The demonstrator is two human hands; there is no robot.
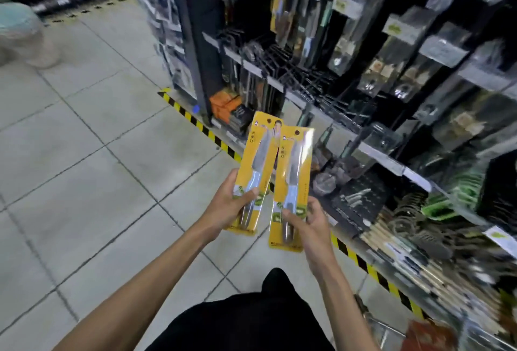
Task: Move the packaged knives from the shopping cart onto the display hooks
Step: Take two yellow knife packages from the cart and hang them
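Holding two packaged knives up in front of me, I have one in each hand, and my hands are apart. My left hand (223,208) grips the lower part of the left knife pack (257,160), thumb laid across the front over the knife's handle and fingers behind the card. My right hand (310,227) grips the lower part of the right knife pack (293,171) in the same way, thumb on the front. Both packs are yellow cards with a clear blister over a pale-handled knife, blade pointing up, and each has a small hanging hole at its top edge. They tilt slightly to the right, and the top corner of the right pack overlaps the edge of the left one. Beyond them, to my right, stands the dark display rack (363,70), with a row of bare black hooks (282,62) at its near end and blurred packaged utensils hanging further along. Pale floor tiles (98,154) lie under my arms, and yellow-and-black striped tape (195,124) runs along the foot of the rack. At the bottom right I can see a corner of the shopping cart (389,331) with a reddish box (430,334) in it.
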